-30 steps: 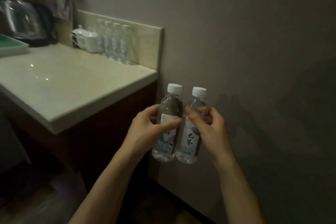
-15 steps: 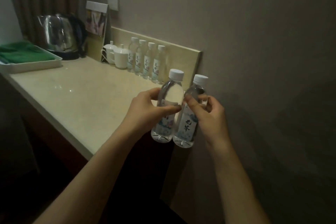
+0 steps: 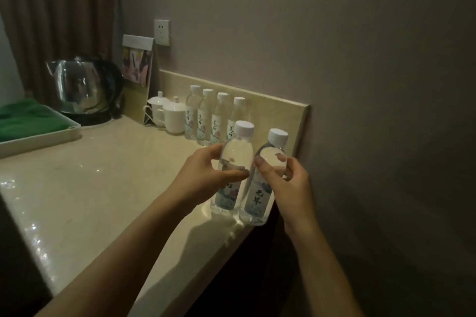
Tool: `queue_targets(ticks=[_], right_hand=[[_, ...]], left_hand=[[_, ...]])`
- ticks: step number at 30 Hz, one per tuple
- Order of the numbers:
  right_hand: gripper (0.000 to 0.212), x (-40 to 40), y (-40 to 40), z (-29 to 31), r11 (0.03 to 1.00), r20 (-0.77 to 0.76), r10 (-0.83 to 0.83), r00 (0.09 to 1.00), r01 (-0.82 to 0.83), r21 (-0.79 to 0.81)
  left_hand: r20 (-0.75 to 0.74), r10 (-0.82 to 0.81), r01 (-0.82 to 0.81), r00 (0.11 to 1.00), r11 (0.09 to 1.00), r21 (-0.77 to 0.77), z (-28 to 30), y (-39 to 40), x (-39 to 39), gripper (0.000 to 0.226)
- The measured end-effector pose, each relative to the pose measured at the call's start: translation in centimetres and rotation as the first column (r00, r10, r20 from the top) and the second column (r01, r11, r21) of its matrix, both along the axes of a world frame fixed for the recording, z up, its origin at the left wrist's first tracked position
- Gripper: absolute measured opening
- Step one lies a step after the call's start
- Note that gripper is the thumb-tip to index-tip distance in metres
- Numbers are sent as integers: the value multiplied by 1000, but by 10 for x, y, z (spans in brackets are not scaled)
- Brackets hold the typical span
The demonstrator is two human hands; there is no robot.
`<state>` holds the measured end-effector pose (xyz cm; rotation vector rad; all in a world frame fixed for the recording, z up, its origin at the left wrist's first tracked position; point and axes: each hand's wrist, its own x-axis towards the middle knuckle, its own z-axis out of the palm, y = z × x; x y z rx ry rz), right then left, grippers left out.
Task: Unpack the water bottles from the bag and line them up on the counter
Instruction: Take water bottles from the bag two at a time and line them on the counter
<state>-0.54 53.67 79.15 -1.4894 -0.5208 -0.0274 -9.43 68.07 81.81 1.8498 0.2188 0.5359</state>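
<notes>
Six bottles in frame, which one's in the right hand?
The rightmost bottle, label showing dark characters, gripped by the right hand over the counter's corner. Its neighbour is in the left hand; four stand by the backsplash.

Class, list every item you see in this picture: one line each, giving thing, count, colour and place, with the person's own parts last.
held bottles: 2, clear with white caps, left one, right one, over the counter's near right corner
row of bottles: 4, clear with white caps, along the backsplash
cups: 2, white with lids, left of the row
kettle: 1, steel and black, back left
tray: 1, white, holding green cloth, far left
card stand: 1, beside the kettle
wall socket: 1, white
counter: 1, cream
left hand: grips left bottle
right hand: grips right bottle
</notes>
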Motion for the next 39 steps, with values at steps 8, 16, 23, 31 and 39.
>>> queue_targets(ticks=[8, 16, 23, 31, 39], right_hand=[[54, 22, 44, -12, 984, 28, -173, 985, 174, -34], [42, 4, 75, -17, 939, 21, -341, 940, 342, -34], [29, -6, 84, -26, 905, -22, -419, 908, 415, -96], [41, -12, 89, -66, 921, -88, -383, 919, 373, -113], [41, 8, 87, -69, 920, -92, -379, 921, 365, -139]], left_hand=[[0, -122, 122, 992, 992, -2, -11, 53, 40, 38], [28, -336, 336, 941, 942, 0, -20, 94, 57, 45], [-11, -355, 347, 935, 906, 241, -30, 101, 65, 65], [-148, -385, 412, 911, 870, 272, -46, 109, 83, 72], [-158, -414, 441, 896, 870, 222, -47, 109, 103, 72]])
